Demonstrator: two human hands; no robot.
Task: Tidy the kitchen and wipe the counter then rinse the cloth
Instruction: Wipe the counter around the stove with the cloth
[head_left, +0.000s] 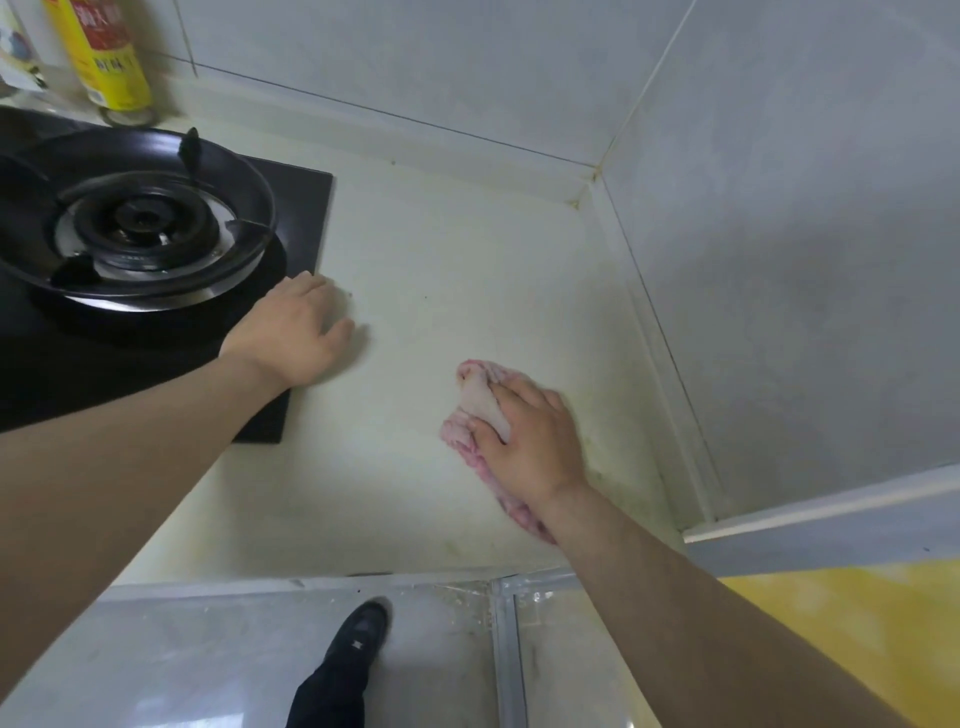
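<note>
A pink and white cloth (475, 410) lies bunched on the pale counter (441, 244), toward its right side. My right hand (530, 441) presses down on the cloth, fingers gripping its folds. My left hand (296, 332) rests flat on the counter at the right edge of the black gas hob (291, 208), holding nothing. Part of the cloth is hidden under my right palm and wrist.
A burner with a black pan support (135, 218) sits on the hob at left. A yellow bottle (104, 57) stands behind it by the tiled wall (467, 62). A second wall (805, 260) closes the counter's right side. My shoe (358, 639) shows below the counter's front edge.
</note>
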